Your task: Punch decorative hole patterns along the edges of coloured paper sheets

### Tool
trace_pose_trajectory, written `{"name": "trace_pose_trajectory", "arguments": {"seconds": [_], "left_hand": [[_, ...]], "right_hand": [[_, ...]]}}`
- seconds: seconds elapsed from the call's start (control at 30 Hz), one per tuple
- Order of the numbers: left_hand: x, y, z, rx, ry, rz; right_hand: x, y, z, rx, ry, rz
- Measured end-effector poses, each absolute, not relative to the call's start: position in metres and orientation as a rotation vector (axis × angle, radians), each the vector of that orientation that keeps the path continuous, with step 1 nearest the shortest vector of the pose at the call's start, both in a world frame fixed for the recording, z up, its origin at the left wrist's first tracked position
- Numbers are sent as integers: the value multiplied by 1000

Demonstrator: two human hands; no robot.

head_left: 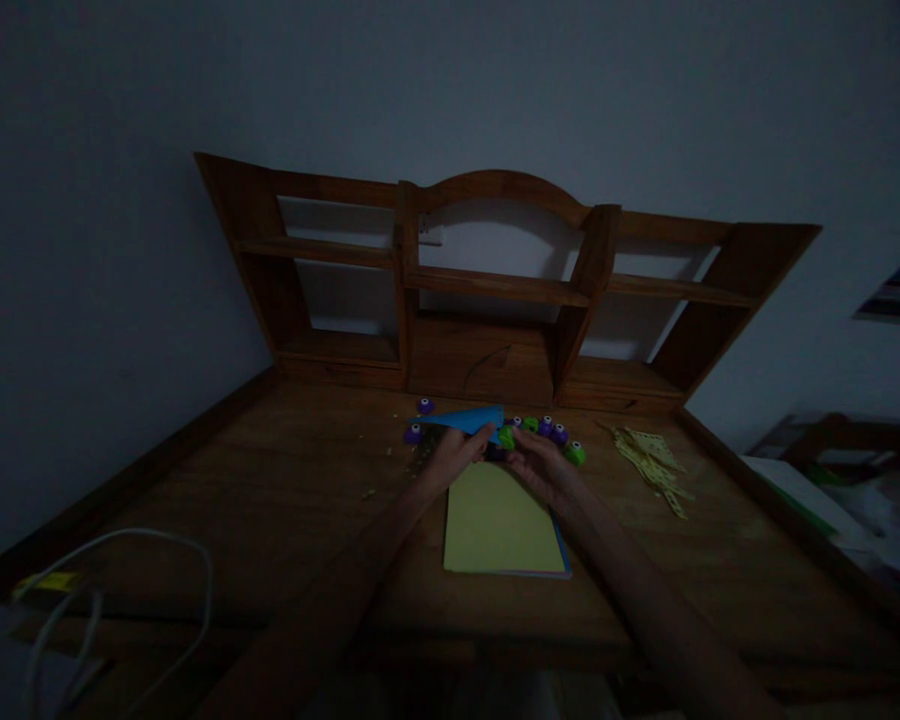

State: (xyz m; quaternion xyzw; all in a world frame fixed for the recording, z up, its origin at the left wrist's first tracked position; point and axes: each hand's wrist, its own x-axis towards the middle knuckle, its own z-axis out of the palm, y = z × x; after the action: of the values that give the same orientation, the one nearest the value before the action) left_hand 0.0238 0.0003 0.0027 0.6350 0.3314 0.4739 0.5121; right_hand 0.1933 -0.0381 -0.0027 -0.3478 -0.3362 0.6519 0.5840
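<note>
At the middle of the desk, my left hand (454,459) is closed on a sheet of blue paper (461,418), which slants up and away from me. My right hand (540,465) grips a small green craft punch (506,437) at the right end of that paper. Both hands meet close together over the far edge of a stack of yellow paper (501,525). Just beyond my right hand sit several purple punches (559,434) and another green punch (574,454). The dim light hides fine detail of the fingers.
Two purple punches (425,405) lie left of the blue paper. Yellow punched strips (649,460) are heaped on the right, and tiny paper bits dot the wooden desk (270,500). A wooden shelf unit (495,285) rises behind. A white cable (206,570) loops at the front left.
</note>
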Motion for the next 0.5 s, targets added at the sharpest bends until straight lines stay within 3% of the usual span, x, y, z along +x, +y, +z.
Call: {"name": "trace_pose_trajectory", "arguments": {"seconds": [0.5], "left_hand": [[24,1,-2,1615,783,1115]], "right_hand": [[192,-46,2,-834,-892,1502]]}}
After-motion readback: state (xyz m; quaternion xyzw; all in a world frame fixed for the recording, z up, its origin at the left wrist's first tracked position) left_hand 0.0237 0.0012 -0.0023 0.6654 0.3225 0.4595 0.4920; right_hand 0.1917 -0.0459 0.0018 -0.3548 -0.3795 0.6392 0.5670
